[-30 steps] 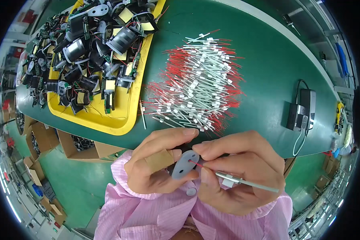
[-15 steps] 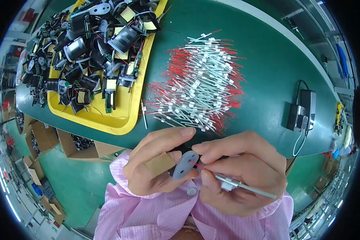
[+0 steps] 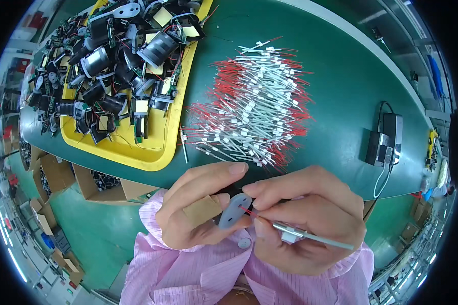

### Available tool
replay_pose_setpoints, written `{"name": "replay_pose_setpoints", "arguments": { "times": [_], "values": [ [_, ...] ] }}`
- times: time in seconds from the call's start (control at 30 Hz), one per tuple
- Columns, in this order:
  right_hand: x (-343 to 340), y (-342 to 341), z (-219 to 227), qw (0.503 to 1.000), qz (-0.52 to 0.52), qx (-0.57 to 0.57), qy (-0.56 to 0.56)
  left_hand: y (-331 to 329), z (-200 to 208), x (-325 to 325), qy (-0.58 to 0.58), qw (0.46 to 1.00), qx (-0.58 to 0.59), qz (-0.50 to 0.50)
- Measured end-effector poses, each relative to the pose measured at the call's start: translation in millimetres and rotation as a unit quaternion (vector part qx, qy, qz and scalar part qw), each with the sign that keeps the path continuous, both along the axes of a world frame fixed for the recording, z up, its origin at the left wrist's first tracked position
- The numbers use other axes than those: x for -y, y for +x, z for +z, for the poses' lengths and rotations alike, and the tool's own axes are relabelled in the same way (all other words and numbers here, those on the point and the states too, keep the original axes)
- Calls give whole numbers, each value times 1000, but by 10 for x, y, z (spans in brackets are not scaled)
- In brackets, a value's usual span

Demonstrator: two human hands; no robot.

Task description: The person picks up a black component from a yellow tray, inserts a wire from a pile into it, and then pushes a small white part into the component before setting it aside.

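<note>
Near the table's front edge, my left hand (image 3: 188,211) is closed around a part with a grey oval end plate (image 3: 234,211); the rest of that part is mostly hidden by my fingers. A tan strip (image 3: 202,210) lies across one of its fingers. Close beside it, my right hand (image 3: 313,223) pinches a thin wire lead (image 3: 328,241) with a pale sleeve, a metal section and a small white connector. Its red wire ends reach a hole in the oval plate. My right thumb and index finger stay right at the plate's edge.
A pile of red-and-white wire leads (image 3: 259,101) lies just beyond my hands. To the left, a yellow tray (image 3: 158,158) holds many black cylindrical parts with circuit boards. A black power adapter (image 3: 390,137) with a cable sits at right. Cardboard boxes (image 3: 94,185) stand below the table's left side.
The lead and my right fingers have shifted very slightly at the plate. Both hands otherwise keep the same hold.
</note>
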State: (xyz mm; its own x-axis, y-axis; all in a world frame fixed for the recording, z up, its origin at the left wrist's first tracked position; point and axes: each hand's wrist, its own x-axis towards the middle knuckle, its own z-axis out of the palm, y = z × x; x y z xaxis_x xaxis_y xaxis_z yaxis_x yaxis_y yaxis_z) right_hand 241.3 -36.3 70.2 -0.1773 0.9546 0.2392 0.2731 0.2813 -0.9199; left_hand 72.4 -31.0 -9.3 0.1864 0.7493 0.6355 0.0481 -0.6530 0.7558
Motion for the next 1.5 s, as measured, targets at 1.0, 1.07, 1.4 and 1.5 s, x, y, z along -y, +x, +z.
{"name": "replay_pose_setpoints", "arguments": {
  "times": [1.0,1.07,1.4,1.5],
  "values": [
    [-116,139,19,992,62,107,-11,-156,218,-103,-50,990,-131,5],
    [-120,142,-9,986,56,157,22,-151,208,-108,-68,992,-107,12],
    [-104,180,-90,970,67,213,98,-159,226,-96,-162,984,-68,-23],
    [-92,121,-38,967,53,238,75,-169,298,-93,-166,981,-101,-25]
  ]
}}
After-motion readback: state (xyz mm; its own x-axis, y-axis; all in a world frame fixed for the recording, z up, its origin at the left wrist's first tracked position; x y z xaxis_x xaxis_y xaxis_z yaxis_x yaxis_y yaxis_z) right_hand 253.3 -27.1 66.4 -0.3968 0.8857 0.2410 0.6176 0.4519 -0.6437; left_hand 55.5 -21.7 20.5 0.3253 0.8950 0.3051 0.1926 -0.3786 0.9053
